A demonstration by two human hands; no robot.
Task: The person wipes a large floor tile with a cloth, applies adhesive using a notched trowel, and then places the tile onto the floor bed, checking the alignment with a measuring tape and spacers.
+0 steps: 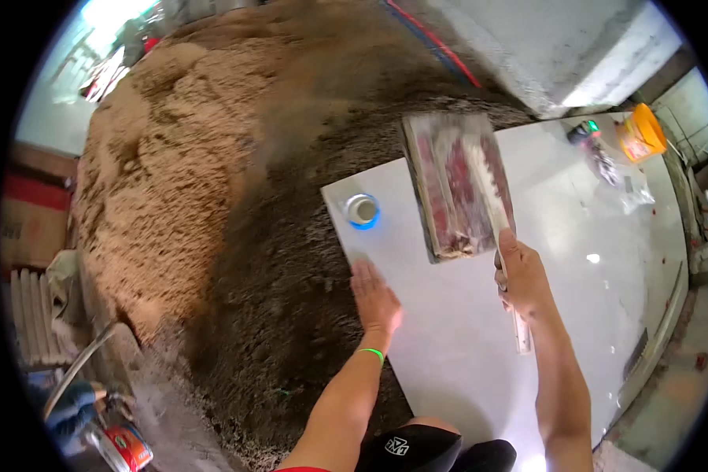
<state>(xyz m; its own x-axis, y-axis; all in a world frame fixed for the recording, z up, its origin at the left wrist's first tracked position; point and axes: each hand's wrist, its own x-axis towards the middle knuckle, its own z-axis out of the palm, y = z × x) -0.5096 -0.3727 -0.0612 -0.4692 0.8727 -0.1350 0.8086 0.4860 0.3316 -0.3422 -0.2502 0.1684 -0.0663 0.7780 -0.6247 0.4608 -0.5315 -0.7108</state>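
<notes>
Head view, stock as I read it from my remote station.

Item one: large white floor tile [480,338], glossy, lying flat on a bed of dark grey mortar [291,315]; its left edge borders the mortar, its far left corner sits near a heap of tan sand [157,173].

Item two: left hand [375,297], fingers spread and flat, palm pressed on the tile close to its left edge; a green band [372,353] circles the wrist.

Item three: right hand [521,277], fingers curled shut around the handle of a wooden float [460,185]. The float is a long, worn board, streaked red and white, resting on the tile across its far edge and reaching out over the mortar.

Item four: small round tin with a blue rim [363,211], upright on the tile at its far left corner, just left of the float, apart from both hands.

Item five: orange container [642,132] and a clear plastic bag [617,177], at the tile's far right corner, well apart from the hands.

Item six: grey concrete block [558,47] beyond the tile's far edge.

Item seven: red can [126,447], on the ground near the lower left.
</notes>
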